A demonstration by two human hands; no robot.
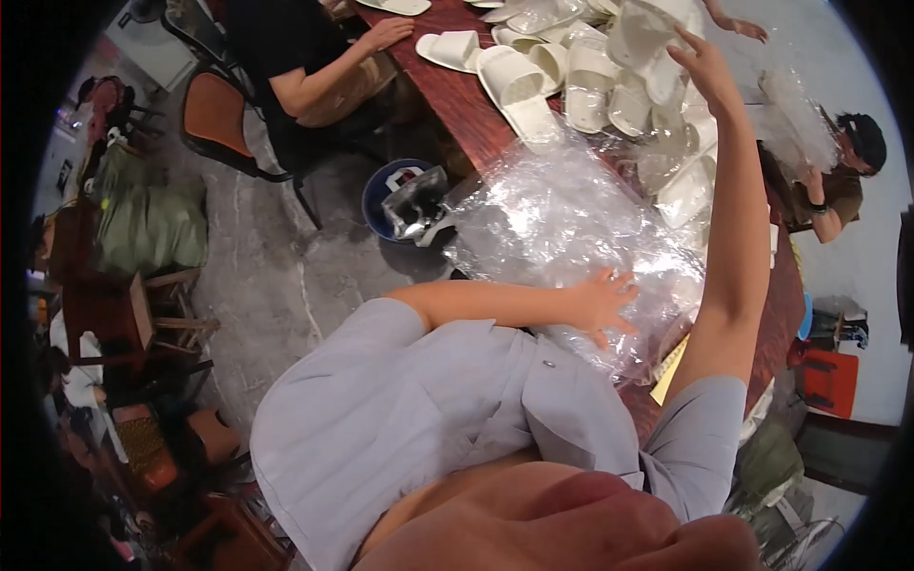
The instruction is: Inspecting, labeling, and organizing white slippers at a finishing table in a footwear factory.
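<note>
The right hand (706, 74) was stretched far out, thumb and forefinger extended and slightly apart, at the edge of a soft white slipper with a broad strap (640, 36); whether they had hold of it could not be told. From those fingertips the slipper lay toward nine o'clock, its long axis unclear, and the right was clearly the nearer hand. The left hand (606, 306) was spread wide, gripping nothing visible, fingers toward two o'clock, on a crinkled, shiny heap of clear plastic film (562, 219). From the left hand, that slipper lay well apart at twelve o'clock, amid a pile of matching slippers on a dark red wood-grain tabletop (446, 90). Farther out, a co-worker's hand (387, 33) rested there toward eleven; a round blue bucket (373, 214) stood toward ten.
</note>
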